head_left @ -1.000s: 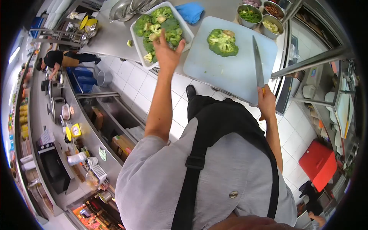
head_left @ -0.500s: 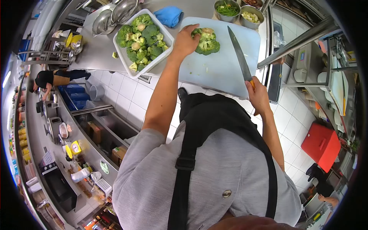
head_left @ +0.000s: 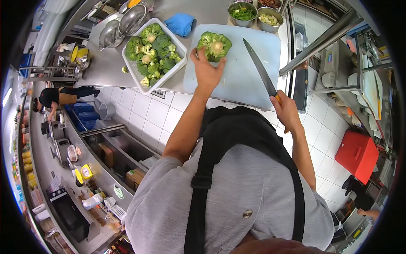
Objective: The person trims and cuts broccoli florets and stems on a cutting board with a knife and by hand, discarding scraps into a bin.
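On the pale blue cutting board [head_left: 241, 82] lies a head of broccoli [head_left: 215, 45] with its cut stem facing up. My left hand [head_left: 207, 74] grips the near side of it, thumb on the right and fingers on the left; the fingertips are partly hidden. My right hand [head_left: 287, 111] is closed round the orange-brown handle of a long kitchen knife [head_left: 260, 65]. Its blade points away from me over the right part of the board, apart from the broccoli. Left of the board, a white plastic basket [head_left: 181, 64] holds several broccoli heads.
A blue cloth [head_left: 179, 24] lies behind the basket. Metal bowls of cut green vegetables [head_left: 242, 13] and pale chunks [head_left: 270, 19] stand behind the board. Metal strainers [head_left: 111, 34] are at the back left. A steel rail [head_left: 321, 38] runs on the right. Another person [head_left: 53, 98] works far left.
The broccoli has been turned so its stem faces up, and sits farther left on the board. My left hand has shifted from its left to its near side. The knife stays in my right hand.
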The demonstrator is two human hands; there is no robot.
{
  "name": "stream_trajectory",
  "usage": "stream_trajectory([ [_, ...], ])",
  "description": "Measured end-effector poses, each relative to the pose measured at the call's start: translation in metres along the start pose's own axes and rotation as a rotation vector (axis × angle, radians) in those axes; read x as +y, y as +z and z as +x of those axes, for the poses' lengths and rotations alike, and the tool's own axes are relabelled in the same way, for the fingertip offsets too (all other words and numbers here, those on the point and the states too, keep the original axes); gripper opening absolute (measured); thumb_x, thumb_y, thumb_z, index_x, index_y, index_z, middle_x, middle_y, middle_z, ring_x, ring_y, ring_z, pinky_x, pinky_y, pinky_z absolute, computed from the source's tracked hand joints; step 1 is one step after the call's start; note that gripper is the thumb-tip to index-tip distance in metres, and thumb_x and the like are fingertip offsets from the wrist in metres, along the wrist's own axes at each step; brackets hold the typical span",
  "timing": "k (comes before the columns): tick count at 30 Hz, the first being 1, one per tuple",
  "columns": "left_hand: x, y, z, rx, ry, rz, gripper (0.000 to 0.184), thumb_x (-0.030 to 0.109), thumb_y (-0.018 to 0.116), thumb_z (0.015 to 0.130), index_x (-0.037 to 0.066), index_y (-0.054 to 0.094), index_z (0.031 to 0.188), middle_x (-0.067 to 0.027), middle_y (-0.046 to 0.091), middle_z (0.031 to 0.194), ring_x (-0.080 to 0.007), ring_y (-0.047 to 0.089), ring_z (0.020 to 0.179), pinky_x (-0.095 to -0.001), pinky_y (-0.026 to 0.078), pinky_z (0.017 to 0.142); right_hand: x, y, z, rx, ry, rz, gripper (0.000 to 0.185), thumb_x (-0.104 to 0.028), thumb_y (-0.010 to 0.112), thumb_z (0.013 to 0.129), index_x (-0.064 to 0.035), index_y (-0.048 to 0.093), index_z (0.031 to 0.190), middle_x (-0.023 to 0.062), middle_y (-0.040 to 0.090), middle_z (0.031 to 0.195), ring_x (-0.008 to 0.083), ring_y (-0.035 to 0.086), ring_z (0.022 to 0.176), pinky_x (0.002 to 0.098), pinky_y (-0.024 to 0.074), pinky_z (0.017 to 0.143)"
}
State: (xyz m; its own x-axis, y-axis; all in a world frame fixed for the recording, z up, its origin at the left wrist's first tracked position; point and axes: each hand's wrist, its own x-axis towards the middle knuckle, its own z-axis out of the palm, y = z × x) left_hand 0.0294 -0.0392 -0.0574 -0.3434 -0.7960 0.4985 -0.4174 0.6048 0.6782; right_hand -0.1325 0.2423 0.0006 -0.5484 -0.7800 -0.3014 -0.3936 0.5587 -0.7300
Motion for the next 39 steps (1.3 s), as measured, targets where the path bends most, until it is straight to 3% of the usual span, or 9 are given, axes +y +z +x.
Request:
stream_trajectory([
  [2, -0.007, 0.008, -0.006, -0.071, -0.13, -0.096, 0.054, 0.009, 0.08, 0.089, 0.002, 0.058, 0.138, -0.0326, 0.047, 0.143, -0.0438, 0.063, 0.116, -0.0418, 0.062, 0.077, 0.001, 0.001, -0.002, -0.007, -0.002, 0.026, 0.028, -0.025, 0.063, 0.107, 0.0026, 0.058, 0.106, 0.0215, 0.056, 0.067, 0.0337, 0.054, 0.058, 0.0454, 0.0434, 0.061],
  [3, -0.021, 0.014, -0.002, -0.018, -0.025, -0.082, 0.055, 0.007, 0.081, 0.086, 0.003, 0.058, 0.136, -0.0295, 0.053, 0.137, -0.034, 0.069, 0.103, -0.0327, 0.059, 0.065, -0.001, 0.001, -0.003, -0.007, -0.021, 0.044, 0.028, -0.025, 0.063, 0.107, 0.0028, 0.059, 0.106, 0.0211, 0.055, 0.066, 0.0327, 0.053, 0.058, 0.0449, 0.0431, 0.061],
  [6, -0.028, -0.001, 0.013, -0.099, -0.064, -0.155, 0.053, 0.005, 0.081, 0.085, 0.003, 0.06, 0.134, -0.0251, 0.06, 0.128, -0.0248, 0.071, 0.082, -0.0326, 0.058, 0.062, -0.008, -0.004, -0.012, -0.02, -0.093, 0.061, 0.027, -0.023, 0.063, 0.106, 0.0032, 0.059, 0.104, 0.02, 0.054, 0.066, 0.031, 0.052, 0.058, 0.0439, 0.0427, 0.061],
  [7, -0.015, -0.006, 0.017, -0.063, -0.058, -0.182, 0.05, 0.003, 0.08, 0.084, 0.003, 0.062, 0.131, -0.0208, 0.064, 0.118, -0.0198, 0.069, 0.066, -0.0325, 0.058, 0.063, -0.01, -0.006, -0.014, -0.028, -0.125, 0.046, 0.026, -0.022, 0.063, 0.106, 0.0032, 0.059, 0.102, 0.0198, 0.055, 0.066, 0.0313, 0.053, 0.059, 0.0439, 0.0428, 0.061],
  [11, -0.001, -0.01, 0.02, -0.166, -0.071, -0.121, 0.051, 0.004, 0.079, 0.082, 0.001, 0.061, 0.13, -0.0205, 0.062, 0.114, -0.0249, 0.069, 0.069, -0.0358, 0.06, 0.065, -0.029, -0.018, -0.025, -0.109, -0.148, -0.066, 0.025, -0.02, 0.061, 0.105, 0.0029, 0.058, 0.096, 0.0223, 0.059, 0.071, 0.0384, 0.058, 0.064, 0.0476, 0.0447, 0.064],
  [15, -0.002, -0.005, 0.017, -0.173, -0.096, -0.102, 0.051, 0.008, 0.079, 0.082, 0.0, 0.064, 0.13, -0.021, 0.063, 0.113, -0.026, 0.07, 0.069, -0.0356, 0.06, 0.064, -0.031, -0.016, -0.024, -0.097, -0.188, -0.21, 0.023, -0.021, 0.06, 0.104, 0.0018, 0.058, 0.098, 0.0259, 0.066, 0.08, 0.0481, 0.064, 0.08, 0.0554, 0.0469, 0.073],
  [25, -0.006, -0.003, 0.023, -0.129, -0.091, -0.076, 0.047, 0.017, 0.078, 0.081, -0.003, 0.069, 0.122, -0.0214, 0.068, 0.098, -0.0361, 0.067, 0.087, -0.0466, 0.057, 0.076, -0.039, -0.003, -0.021, -0.012, -0.256, -0.288, 0.023, -0.022, 0.059, 0.104, 0.0009, 0.057, 0.098, 0.024, 0.067, 0.085, 0.0475, 0.064, 0.083, 0.0561, 0.0477, 0.075],
  [39, -0.001, -0.001, 0.029, -0.137, -0.065, -0.052, 0.042, 0.016, 0.079, 0.08, -0.004, 0.071, 0.116, -0.0225, 0.07, 0.095, -0.0381, 0.069, 0.089, -0.0478, 0.057, 0.079, -0.043, 0.014, -0.017, -0.001, -0.251, -0.388, 0.022, -0.021, 0.057, 0.105, 0.0009, 0.057, 0.105, 0.024, 0.07, 0.088, 0.0459, 0.069, 0.084, 0.0557, 0.053, 0.078],
])
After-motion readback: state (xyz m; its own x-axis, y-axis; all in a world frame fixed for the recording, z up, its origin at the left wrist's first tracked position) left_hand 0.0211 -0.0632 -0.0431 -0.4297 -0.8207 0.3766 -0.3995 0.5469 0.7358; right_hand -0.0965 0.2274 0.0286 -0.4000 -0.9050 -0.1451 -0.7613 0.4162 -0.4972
